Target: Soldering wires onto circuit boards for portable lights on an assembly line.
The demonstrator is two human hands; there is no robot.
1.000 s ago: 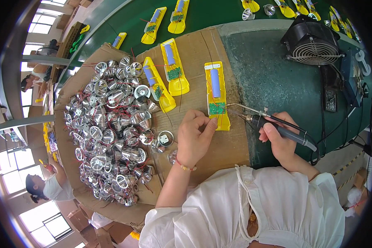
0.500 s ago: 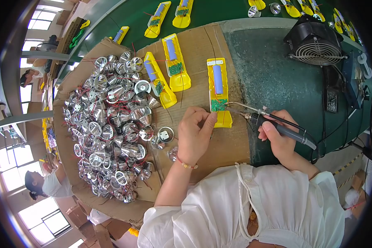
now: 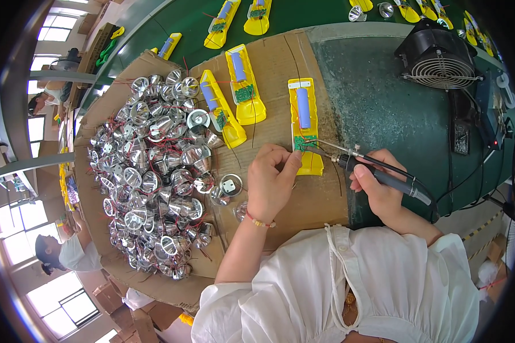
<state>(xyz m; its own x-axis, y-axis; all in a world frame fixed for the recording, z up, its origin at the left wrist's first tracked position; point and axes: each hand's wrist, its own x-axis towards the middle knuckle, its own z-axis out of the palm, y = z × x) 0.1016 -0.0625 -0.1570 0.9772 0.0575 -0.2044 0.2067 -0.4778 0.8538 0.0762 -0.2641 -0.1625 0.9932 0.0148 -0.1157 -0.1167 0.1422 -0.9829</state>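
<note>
In the middle of the cardboard lies a yellow flashlight housing (image 3: 311,166) with a purple cylindrical battery (image 3: 304,108) and a green circuit board (image 3: 304,142). My left hand (image 3: 272,182) is closed in a pinch at the board's lower left edge; whatever is between its fingertips is too small to make out. A soldering iron (image 3: 383,178) with a grey handle and a thin metal feed tube is gripped in my right hand (image 3: 379,191). Its tip reaches over the board from the right. Wires run from the housing.
A big heap of silvery reflector cups (image 3: 149,171) with red wires covers the cardboard (image 3: 280,57) on the left. Two similar housings (image 3: 249,111) lie beyond my left hand. At the far right stands a black fan (image 3: 438,57). More yellow housings line the green table's (image 3: 372,74) far side.
My right hand has shifted slightly left with the soldering iron, bringing its tip further over the board. My left hand stays pinched at the board's edge.
</note>
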